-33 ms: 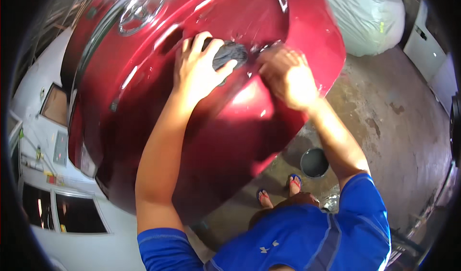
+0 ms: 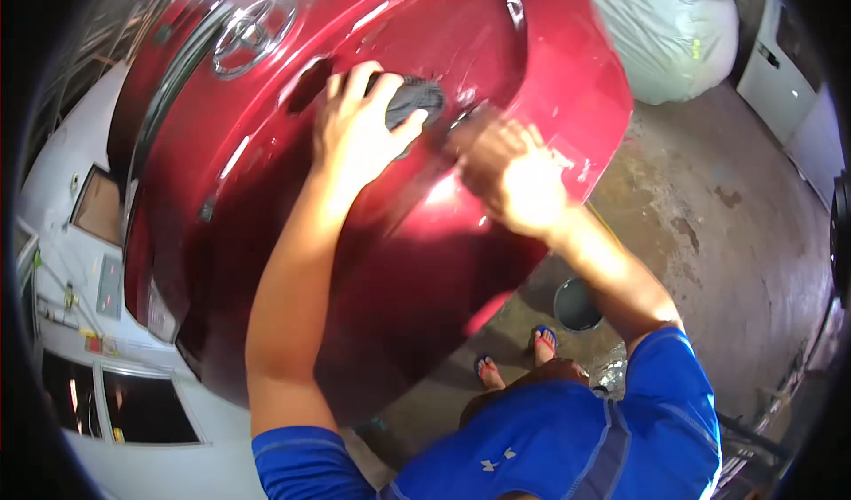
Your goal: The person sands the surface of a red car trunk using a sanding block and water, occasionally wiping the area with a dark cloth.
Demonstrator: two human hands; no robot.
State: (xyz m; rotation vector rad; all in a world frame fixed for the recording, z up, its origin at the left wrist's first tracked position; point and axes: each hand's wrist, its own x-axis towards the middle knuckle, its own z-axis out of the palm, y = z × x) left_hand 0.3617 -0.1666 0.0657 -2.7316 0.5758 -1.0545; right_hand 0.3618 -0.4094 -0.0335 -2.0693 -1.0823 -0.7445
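Observation:
Wet and glossy, a red car body panel (image 2: 372,296) fills the middle of the view. My left hand (image 2: 355,128) grips a dark cloth-like wad (image 2: 417,101) against it, thumb on the near side and fingers on the far side. The wad's exact kind is hard to tell. To its right, my right hand (image 2: 510,167) is over the same panel, blurred by motion. Its fingers are smeared, and whether anything lies under them is hidden.
A round chrome emblem (image 2: 254,36) sits on the car's far left part. Near my feet, a dark bucket (image 2: 578,305) stands on the stained, wet concrete floor (image 2: 709,216). A plastic-covered vehicle (image 2: 674,35) is at the far right, and a white vehicle (image 2: 160,394) is at the left.
My right hand has moved slightly left and nearer to me over the red panel. My left hand, still on the dark wad, has shifted very little.

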